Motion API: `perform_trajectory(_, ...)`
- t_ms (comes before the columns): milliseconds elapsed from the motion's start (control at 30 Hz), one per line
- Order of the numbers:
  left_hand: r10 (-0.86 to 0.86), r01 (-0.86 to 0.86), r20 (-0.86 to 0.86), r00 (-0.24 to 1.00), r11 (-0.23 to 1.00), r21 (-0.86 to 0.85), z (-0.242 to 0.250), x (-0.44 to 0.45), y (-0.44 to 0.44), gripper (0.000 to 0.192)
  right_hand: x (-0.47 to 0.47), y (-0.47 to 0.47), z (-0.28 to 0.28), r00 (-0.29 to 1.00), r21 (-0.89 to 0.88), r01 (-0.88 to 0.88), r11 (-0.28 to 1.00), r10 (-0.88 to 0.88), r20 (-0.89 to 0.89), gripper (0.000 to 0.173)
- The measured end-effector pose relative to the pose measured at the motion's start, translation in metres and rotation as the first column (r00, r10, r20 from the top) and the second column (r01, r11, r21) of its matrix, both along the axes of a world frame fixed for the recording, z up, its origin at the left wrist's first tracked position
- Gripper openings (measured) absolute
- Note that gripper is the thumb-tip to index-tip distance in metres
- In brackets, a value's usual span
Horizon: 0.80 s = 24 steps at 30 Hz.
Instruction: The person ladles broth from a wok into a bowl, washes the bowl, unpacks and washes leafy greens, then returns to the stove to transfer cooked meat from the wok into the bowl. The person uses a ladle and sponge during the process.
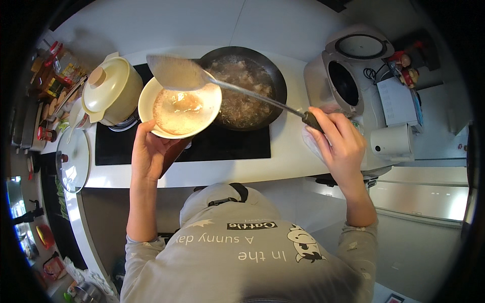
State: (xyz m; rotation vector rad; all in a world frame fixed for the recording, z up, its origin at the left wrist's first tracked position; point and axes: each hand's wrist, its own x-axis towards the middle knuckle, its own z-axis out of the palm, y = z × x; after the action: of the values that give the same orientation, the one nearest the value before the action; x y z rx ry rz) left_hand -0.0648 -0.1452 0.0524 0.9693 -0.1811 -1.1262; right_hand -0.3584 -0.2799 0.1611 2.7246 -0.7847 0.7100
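Observation:
My left hand (149, 151) holds a cream-coloured bowl (206, 123) by its near rim, above the black cooktop. Frothy, brownish liquid (178, 113) lies in the bowl. In my right hand (339, 142) is the dark handle of a metal wok spatula (257, 99). Its broad blade reaches left across the bowl's far rim; whether it touches the rim I cannot tell. Behind the bowl and under the spatula's shaft sits a dark wok (278, 81), with bubbling liquid and pieces of what looks like meat (242, 77). The wok's own handle appears partly hidden below the bowl.
A lidded cream pot (113, 89) stands on the cooktop (235, 146) at the left. Left of it are a glass lid (77, 163), a small bowl (78, 113) and seasoning jars (68, 68). An open rice cooker (320, 81) and a white canister (392, 142) stand at the right.

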Motion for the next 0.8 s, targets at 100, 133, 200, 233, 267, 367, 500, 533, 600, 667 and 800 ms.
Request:
perform_trajectory(100, 0.010, -0.010, 0.000, 1.000, 0.999, -0.038, -0.005, 0.005, 0.003, 0.057, -0.004, -0.010, -0.004, 0.990, 0.355, 0.073, 0.932, -0.110, 0.085, 0.031)
perform_trajectory(133, 0.003, -0.003, 0.016, 1.000, 0.999, -0.045, -0.011, 0.011, 0.007, 0.054, -0.008, -0.014, -0.006, 0.977, 0.492, 0.101, 0.865, -0.180, 0.115, 0.030)
perform_trajectory(200, 0.053, -0.051, 0.030, 0.998, 0.998, -0.041, -0.016, 0.018, 0.013, 0.053, -0.025, -0.030, -0.019, 0.963, 0.552, 0.091, 0.829, -0.215, 0.164, 0.029)
perform_trajectory(233, 0.075, -0.074, 0.034, 0.997, 0.997, -0.037, -0.017, 0.020, 0.016, 0.052, -0.036, -0.038, -0.025, 0.954, 0.583, 0.088, 0.808, -0.236, 0.184, 0.029)
perform_trajectory(267, 0.097, -0.095, 0.039, 0.995, 0.994, -0.050, -0.018, 0.021, 0.021, 0.053, -0.048, -0.045, -0.030, 0.942, 0.657, 0.122, 0.744, -0.295, 0.159, 0.027)
perform_trajectory(367, 0.145, -0.145, -0.011, 0.989, 0.985, -0.088, -0.027, 0.030, 0.039, 0.052, -0.085, -0.066, -0.055, 0.930, 0.670, 0.215, 0.710, -0.359, 0.082, 0.027)
perform_trajectory(500, 0.258, -0.257, 0.003, 0.966, 0.964, -0.066, -0.032, 0.035, 0.062, 0.053, -0.109, -0.074, -0.061, 0.905, 0.650, 0.384, 0.656, -0.407, -0.124, 0.027)
perform_trajectory(533, 0.268, -0.267, 0.007, 0.963, 0.962, -0.053, -0.031, 0.034, 0.067, 0.054, -0.115, -0.077, -0.065, 0.916, 0.639, 0.372, 0.674, -0.379, -0.133, 0.027)
perform_trajectory(600, 0.311, -0.311, 0.005, 0.950, 0.950, -0.031, -0.034, 0.035, 0.076, 0.054, -0.116, -0.083, -0.068, 0.913, 0.738, 0.379, 0.558, -0.356, -0.200, 0.027)
perform_trajectory(667, 0.359, -0.359, 0.004, 0.933, 0.933, 0.011, -0.035, 0.033, 0.082, 0.056, -0.116, -0.086, -0.074, 0.925, 0.824, 0.343, 0.450, -0.316, -0.212, 0.028)
perform_trajectory(800, 0.357, -0.357, -0.023, 0.934, 0.934, 0.000, -0.043, 0.033, 0.087, 0.055, -0.111, -0.084, -0.089, 0.924, 0.899, 0.314, 0.306, -0.316, -0.215, 0.029)
